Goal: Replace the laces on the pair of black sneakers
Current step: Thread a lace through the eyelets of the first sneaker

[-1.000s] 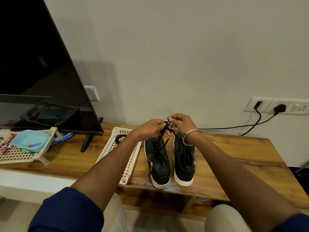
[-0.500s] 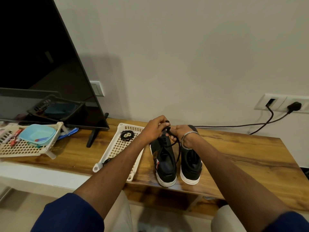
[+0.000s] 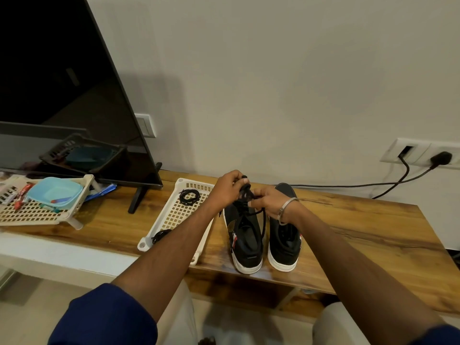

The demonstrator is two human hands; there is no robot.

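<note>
Two black sneakers with white soles stand side by side on the wooden table, toes toward me: the left sneaker (image 3: 245, 241) and the right sneaker (image 3: 285, 241). Above the left sneaker's collar my left hand (image 3: 227, 189) and my right hand (image 3: 267, 202) both pinch its black lace (image 3: 246, 192), bunched between my fingers. One loop of the lace hangs down over the shoe's tongue. A cream plastic tray (image 3: 174, 217) left of the shoes holds two coiled black laces, one at the far end (image 3: 189, 196) and one at the near end (image 3: 160, 235).
A television (image 3: 62, 95) stands at the back left on a stand foot (image 3: 138, 199). A second cream tray (image 3: 32, 212) with a blue lidded box and small items sits at far left. Black cables (image 3: 348, 186) run along the wall to sockets at right.
Both hands have come down from a raised position to just above the left sneaker's collar, gathering the lace into a bunch. The view has shifted so the table sits further right.
</note>
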